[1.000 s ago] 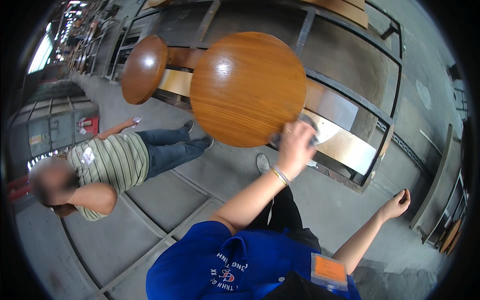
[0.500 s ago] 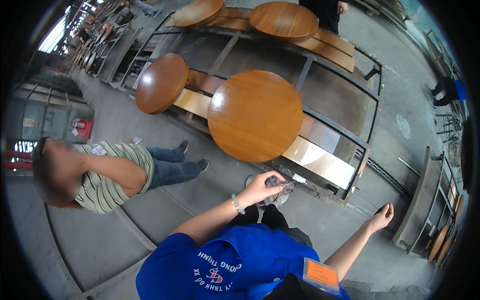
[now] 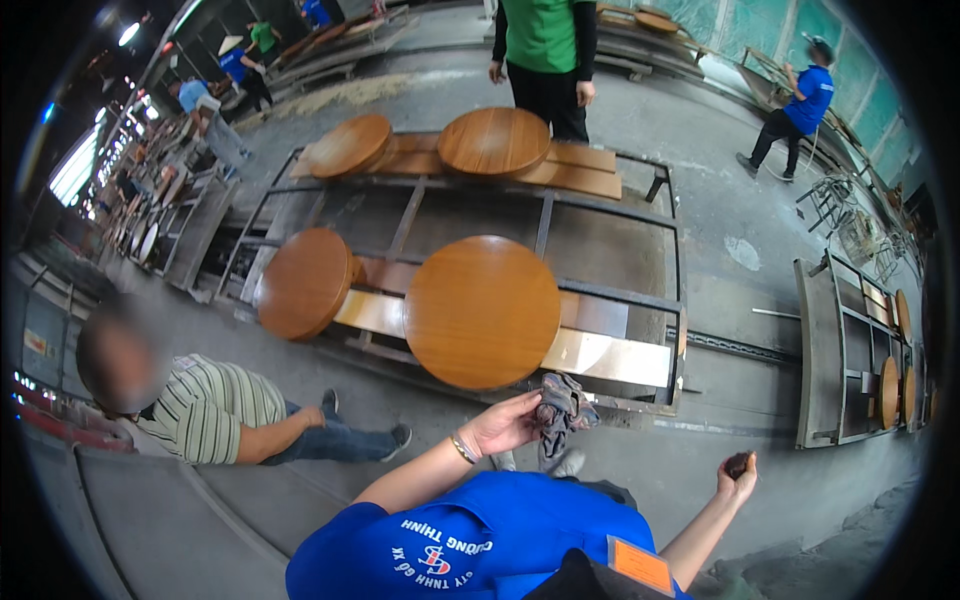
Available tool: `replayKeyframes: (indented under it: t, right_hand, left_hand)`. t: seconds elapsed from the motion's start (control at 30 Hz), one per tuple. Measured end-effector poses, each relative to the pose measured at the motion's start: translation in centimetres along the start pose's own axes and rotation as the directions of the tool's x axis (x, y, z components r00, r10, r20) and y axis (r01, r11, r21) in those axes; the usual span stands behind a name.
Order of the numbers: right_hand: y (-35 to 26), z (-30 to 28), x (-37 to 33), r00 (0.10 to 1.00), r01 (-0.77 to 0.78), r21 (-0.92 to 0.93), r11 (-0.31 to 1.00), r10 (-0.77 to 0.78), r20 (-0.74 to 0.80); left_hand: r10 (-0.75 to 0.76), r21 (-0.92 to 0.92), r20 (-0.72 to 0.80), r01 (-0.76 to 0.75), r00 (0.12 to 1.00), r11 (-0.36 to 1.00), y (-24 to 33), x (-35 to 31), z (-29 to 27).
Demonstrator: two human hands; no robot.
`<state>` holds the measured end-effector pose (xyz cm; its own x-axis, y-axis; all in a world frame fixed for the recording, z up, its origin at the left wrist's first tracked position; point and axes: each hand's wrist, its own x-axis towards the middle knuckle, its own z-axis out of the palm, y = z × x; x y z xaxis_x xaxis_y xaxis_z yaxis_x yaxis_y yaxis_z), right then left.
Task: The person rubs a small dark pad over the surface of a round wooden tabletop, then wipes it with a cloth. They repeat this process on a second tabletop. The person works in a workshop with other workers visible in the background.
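Note:
A crumpled grey rag (image 3: 568, 415) hangs from my left hand (image 3: 500, 424), whose fingers are closed on its edge. The hand is just in front of a round, glossy orange-brown wooden top (image 3: 482, 312) and apart from it. Out to the right, away from the frame, my right hand (image 3: 738, 482) is closed round a small dark brown lump (image 3: 738, 464); its exact kind cannot be made out. Left of the nearest top sits another round wooden top (image 3: 305, 283), seen at a slant.
The tops rest on boards across a dark metal frame (image 3: 548, 222), with two more round tops (image 3: 494, 140) on its far side. A person in a striped shirt (image 3: 225, 408) is at left, one in green (image 3: 541, 38) beyond the frame. Another rack (image 3: 845, 350) stands at right.
The view has tilted up, showing more of the far workshop. The rag in my left hand now hangs loosely, where before it was bunched. The person in stripes has lowered an arm.

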<state>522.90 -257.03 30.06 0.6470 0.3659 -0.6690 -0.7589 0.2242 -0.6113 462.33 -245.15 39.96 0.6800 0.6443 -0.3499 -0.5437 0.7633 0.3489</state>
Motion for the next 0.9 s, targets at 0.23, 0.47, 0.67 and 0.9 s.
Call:
replayKeyframes:
  t: [0.23,0.47,0.67,0.9]
  right_hand:
    - [-6.8,-6.4,2.4,0.996,0.076,0.107,0.991,-0.069,-0.063]
    - [-17.3,-11.7,7.9,0.988,0.105,0.152,0.983,-0.085,-0.133]
    - [-25.4,-14.9,11.8,0.974,0.171,0.118,0.978,-0.15,-0.17]
    - [-27.4,-14.5,17.0,0.989,0.046,0.085,0.995,-0.033,-0.146]
  left_hand:
    - [-0.029,-0.222,0.243,0.085,0.97,0.971,-3.0,5.1,5.9]
    - [-0.073,-0.096,0.278,0.103,0.958,0.99,-12.2,13.6,12.9]
    - [0.032,0.114,0.109,-0.045,0.994,0.992,-20.3,21.2,17.8]
    - [0.223,0.329,-0.249,-0.135,0.942,0.935,-21.1,20.4,20.0]
